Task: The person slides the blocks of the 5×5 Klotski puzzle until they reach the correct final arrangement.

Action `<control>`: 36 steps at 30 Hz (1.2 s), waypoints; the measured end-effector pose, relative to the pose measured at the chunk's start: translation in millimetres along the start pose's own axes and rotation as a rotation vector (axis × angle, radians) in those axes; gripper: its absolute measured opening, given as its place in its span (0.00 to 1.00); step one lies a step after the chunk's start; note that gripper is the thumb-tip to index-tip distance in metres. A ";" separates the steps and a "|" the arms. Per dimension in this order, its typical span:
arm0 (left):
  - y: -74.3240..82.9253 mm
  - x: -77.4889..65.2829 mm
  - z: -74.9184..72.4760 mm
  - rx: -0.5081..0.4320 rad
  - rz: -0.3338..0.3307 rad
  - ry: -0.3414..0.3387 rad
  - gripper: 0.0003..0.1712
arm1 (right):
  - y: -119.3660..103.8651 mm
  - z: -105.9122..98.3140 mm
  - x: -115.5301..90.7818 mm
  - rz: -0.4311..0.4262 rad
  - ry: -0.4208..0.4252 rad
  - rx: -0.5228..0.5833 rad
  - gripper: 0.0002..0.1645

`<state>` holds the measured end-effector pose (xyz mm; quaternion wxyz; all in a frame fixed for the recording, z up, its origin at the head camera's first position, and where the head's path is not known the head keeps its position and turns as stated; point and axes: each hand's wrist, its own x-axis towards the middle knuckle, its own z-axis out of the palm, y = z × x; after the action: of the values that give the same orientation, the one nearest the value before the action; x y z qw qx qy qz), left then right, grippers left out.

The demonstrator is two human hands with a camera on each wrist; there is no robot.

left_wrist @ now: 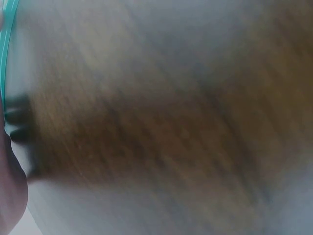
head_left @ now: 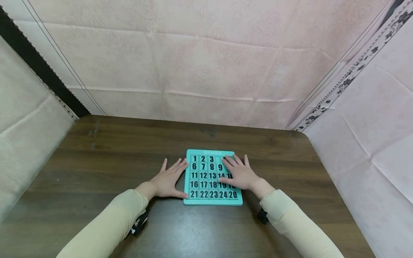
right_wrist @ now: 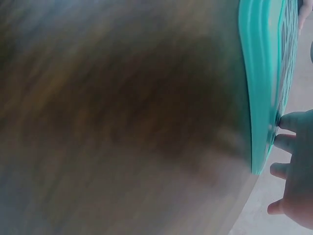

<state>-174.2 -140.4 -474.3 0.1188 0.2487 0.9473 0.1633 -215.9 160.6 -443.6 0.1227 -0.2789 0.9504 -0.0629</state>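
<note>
A turquoise number slide puzzle [head_left: 213,204] lies flat on the wooden table, its black numbers in rows; the bottom row reads 21, 22, 23, 24, 20. My left hand [head_left: 166,182] is spread at the puzzle's left side, with thumb and fingertips at its edge. Over the right part of the board, my right hand [head_left: 243,175] has its fingers extended across the tiles and hides several numbers. The right wrist view shows the puzzle's side [right_wrist: 259,73] and the fingers of the right hand [right_wrist: 301,166] above it. Only part of the left hand [left_wrist: 12,191] enters the left wrist view.
The brown wooden table [head_left: 122,143] extends around the puzzle. Pale patterned cloth [head_left: 200,71] hangs behind it, and more cloth [head_left: 371,143] hangs at the right. A black strip [head_left: 42,64] runs down at the left.
</note>
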 end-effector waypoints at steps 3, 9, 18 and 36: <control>-0.3 0.3 0.6 0.000 -0.003 0.001 0.67 | -4.0 1.4 3.7 -0.012 -0.005 -0.015 0.51; -0.8 1.1 0.7 0.005 0.001 0.001 0.67 | -7.7 2.8 8.8 -0.025 -0.014 -0.040 0.51; -0.3 1.1 0.1 0.015 0.003 0.005 0.67 | -7.8 1.0 6.9 -0.041 -0.014 -0.030 0.50; -0.4 1.8 1.9 0.007 0.006 0.014 0.67 | 5.4 6.4 -34.5 -0.065 0.012 -0.003 0.49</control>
<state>-175.3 -139.4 -476.4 0.1109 0.2506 0.9480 0.1619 -188.9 183.5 -444.0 0.1147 -0.3096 0.9415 -0.0672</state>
